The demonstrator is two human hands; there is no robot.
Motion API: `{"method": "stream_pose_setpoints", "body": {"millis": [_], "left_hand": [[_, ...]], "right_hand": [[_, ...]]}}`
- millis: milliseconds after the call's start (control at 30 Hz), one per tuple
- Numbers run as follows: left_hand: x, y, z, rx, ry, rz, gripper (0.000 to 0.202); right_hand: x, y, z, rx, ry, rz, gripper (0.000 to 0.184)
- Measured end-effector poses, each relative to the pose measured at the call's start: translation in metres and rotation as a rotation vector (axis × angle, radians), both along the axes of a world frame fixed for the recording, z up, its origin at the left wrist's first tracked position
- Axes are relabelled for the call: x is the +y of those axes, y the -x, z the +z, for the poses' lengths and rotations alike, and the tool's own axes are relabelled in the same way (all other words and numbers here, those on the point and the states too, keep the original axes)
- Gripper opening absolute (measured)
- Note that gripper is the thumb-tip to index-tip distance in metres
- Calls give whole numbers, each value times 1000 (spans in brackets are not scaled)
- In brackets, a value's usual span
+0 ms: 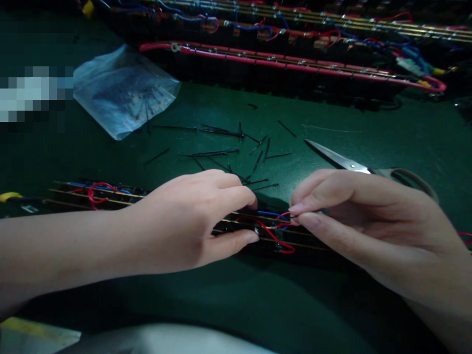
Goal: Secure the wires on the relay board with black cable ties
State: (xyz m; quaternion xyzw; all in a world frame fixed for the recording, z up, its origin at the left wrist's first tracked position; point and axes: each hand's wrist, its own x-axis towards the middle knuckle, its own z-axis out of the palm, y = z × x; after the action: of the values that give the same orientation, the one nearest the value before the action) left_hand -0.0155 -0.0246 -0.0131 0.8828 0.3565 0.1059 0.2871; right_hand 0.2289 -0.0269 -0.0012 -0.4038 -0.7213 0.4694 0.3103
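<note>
My left hand (pixel 201 216) lies palm down across a long, narrow black assembly with brass-coloured rods and red and blue wires (pixel 271 228), at the lower centre of the frame. Its thumb and forefinger stand apart over the assembly; I cannot tell how firmly they press. My right hand (pixel 368 216), right of centre, pinches a thin black strip (pixel 294 216), probably a cable tie, between thumb and forefinger, close beside the red and blue wires.

To work well here, I judge the left hand should steady the assembly against the green counter (pixel 295 295) while the right keeps its pinch near the strip's end, where it can be guided without bending. The looping red wire (pixel 287 250) bulges toward the near edge and could snag, so it wants to lie flat first. Any pull should be even, lest the thin wires be strained.

Loose black cable ties (pixel 221 132) lie scattered at the centre. Metal scissors with dark handles (pixel 346 162) rest just beyond my right hand; their point faces left, so mind the blades.
</note>
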Motion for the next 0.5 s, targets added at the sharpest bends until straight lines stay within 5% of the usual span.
{"method": "stream_pose_setpoints", "body": {"millis": [500], "left_hand": [[0, -1, 1, 7, -23, -27, 22]], "right_hand": [[3, -1, 0, -100, 4, 134, 2]]}}
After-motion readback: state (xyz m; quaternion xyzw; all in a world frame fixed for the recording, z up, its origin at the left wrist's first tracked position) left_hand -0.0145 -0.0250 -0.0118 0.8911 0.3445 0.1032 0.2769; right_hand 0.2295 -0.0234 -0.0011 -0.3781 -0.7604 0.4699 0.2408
